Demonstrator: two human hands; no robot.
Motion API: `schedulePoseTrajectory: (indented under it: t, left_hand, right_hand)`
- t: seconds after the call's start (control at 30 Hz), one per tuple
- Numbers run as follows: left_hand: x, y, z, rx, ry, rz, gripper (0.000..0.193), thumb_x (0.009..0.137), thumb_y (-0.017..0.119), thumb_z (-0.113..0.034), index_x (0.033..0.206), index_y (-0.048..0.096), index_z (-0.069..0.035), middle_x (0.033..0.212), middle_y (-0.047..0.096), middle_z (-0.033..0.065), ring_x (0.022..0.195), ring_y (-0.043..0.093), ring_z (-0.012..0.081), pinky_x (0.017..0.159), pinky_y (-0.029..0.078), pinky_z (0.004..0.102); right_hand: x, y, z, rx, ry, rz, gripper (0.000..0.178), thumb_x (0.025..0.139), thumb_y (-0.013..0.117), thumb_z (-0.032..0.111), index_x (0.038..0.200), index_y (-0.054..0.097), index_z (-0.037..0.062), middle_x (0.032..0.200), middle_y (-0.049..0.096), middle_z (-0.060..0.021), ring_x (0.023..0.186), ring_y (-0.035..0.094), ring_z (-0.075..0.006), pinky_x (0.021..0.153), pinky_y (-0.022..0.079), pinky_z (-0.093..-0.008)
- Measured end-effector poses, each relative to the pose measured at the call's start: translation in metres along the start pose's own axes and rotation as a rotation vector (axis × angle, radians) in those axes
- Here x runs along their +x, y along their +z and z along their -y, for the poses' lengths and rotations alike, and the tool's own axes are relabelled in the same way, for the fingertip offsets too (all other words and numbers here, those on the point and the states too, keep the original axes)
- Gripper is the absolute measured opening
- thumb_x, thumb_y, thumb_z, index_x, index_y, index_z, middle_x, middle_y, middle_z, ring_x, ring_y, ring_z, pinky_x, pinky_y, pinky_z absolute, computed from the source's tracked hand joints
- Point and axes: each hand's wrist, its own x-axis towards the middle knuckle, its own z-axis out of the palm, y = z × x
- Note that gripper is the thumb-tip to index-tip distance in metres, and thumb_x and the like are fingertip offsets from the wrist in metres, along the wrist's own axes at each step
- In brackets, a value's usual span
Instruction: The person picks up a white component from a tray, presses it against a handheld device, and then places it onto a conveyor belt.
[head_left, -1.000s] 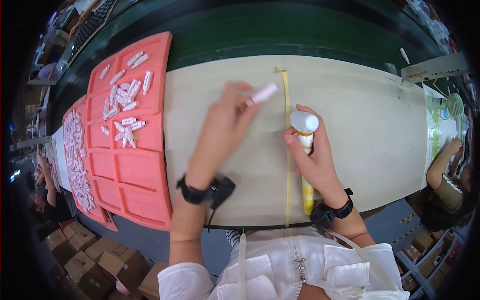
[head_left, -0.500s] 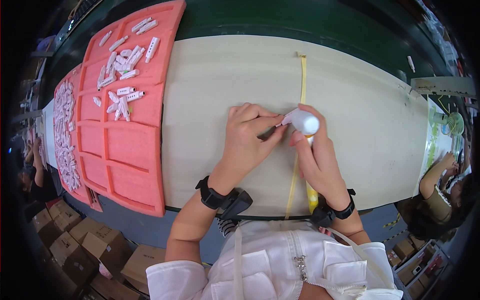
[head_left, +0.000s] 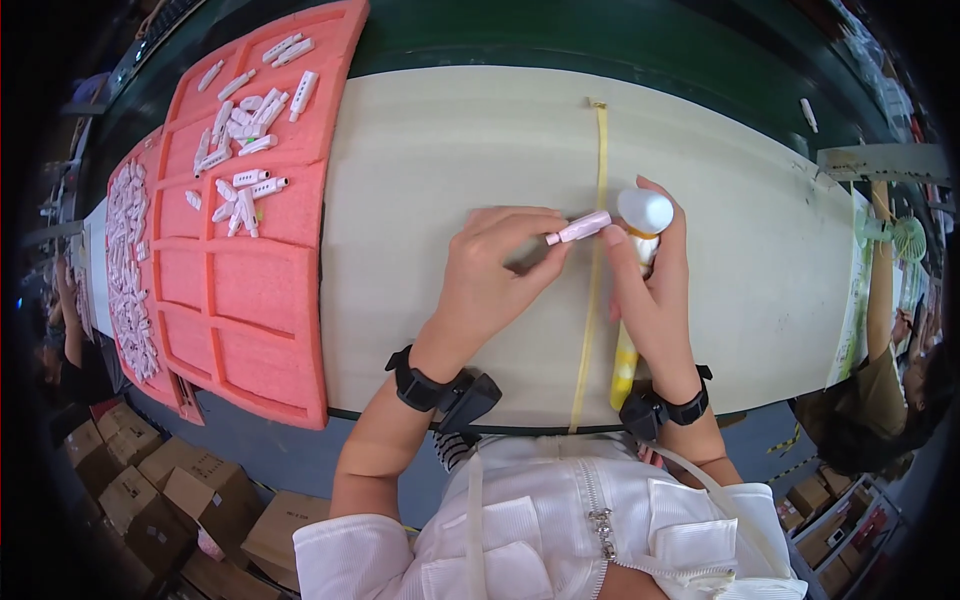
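Observation:
My left hand (head_left: 492, 268) pinches one end of a small pale pink-white, tube-like plastic part (head_left: 582, 227) between thumb and fingers. The part points up and to the right, with its far end just left of my right thumb. My right hand (head_left: 655, 305) is wrapped round a long yellow-and-white stick-like tool (head_left: 645, 212) with a rounded white head and an orange band below it. The yellow lower end of the tool reaches toward the near table edge. What kind of tool it is I cannot make out. Both hands are above the pale work mat (head_left: 450, 130).
A pink foam tray (head_left: 265, 285) with compartments holds several similar parts on the left; another tray (head_left: 148, 180) beyond it is heaped with them. Yellow tape (head_left: 602, 150) crosses the mat. A small green fan (head_left: 908, 240) and a co-worker's arm (head_left: 879, 290) are at right. Cardboard boxes (head_left: 205, 490) stand lower left.
My right hand has moved right with the tool, away from my left hand. More of the pink-white part now shows in my left fingers. The co-worker's arm at right has stretched outward.

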Motion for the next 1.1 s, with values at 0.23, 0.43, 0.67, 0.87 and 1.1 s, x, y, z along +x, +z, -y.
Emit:
schedulePoseTrajectory:
  t: [0.23,0.43,0.67,0.87,1.1]
  left_hand:
    - [-0.002,0.002,-0.015,-0.767,-0.455,0.112,0.014,0.092,0.074,-0.001,0.106,0.075,0.002,0.105,0.077,0.0104,0.101,0.073,0.0156,0.085,0.06,0.0278]
    - [-0.006,0.007,-0.015,-0.676,-0.368,0.106,0.022,0.096,0.07,-0.001,0.117,0.072,0.004,0.102,0.076,0.0113,0.094,0.073,0.0148,0.08,0.061,0.0262]
    - [-0.005,0.002,-0.013,-0.425,-0.303,0.174,0.02,0.098,0.07,-0.005,0.116,0.071,0.004,0.105,0.075,0.0137,0.09,0.074,0.0169,0.079,0.061,0.0272]
    - [0.019,-0.05,0.006,-0.572,-0.426,-0.362,0.035,0.107,0.057,-0.024,0.129,0.06,0.004,0.106,0.074,0.0169,0.086,0.073,0.0198,0.076,0.06,0.0293]
    - [0.019,-0.108,0.042,-0.759,-0.265,-0.803,0.045,0.111,0.045,-0.038,0.128,0.056,0.002,0.097,0.069,0.0141,0.081,0.066,0.0179,0.073,0.053,0.0304]
  right_hand:
    - [-0.003,0.0,-0.001,0.246,0.007,0.052,0.057,0.1,0.066,0.017,0.149,0.038,0.0086,0.102,0.061,-0.0041,0.057,0.052,-0.0044,0.044,0.041,-0.0188]
    - [-0.001,0.0,-0.008,0.187,-0.049,0.036,0.06,0.099,0.069,0.018,0.149,0.037,0.0083,0.102,0.061,-0.0042,0.058,0.053,-0.0048,0.045,0.042,-0.0192]
    - [0.002,0.001,-0.014,0.173,0.012,0.054,0.057,0.101,0.065,0.019,0.15,0.037,0.008,0.104,0.062,-0.0042,0.06,0.053,-0.0047,0.045,0.042,-0.0192]
    - [-0.002,0.001,-0.01,0.186,0.072,0.107,0.055,0.103,0.061,0.018,0.151,0.037,0.0087,0.106,0.063,-0.0045,0.06,0.052,-0.0044,0.047,0.043,-0.0193]
    - [-0.003,0.003,-0.011,0.126,0.021,0.131,0.054,0.104,0.058,0.015,0.153,0.036,0.0118,0.107,0.063,-0.0049,0.062,0.051,-0.0038,0.05,0.045,-0.0192]
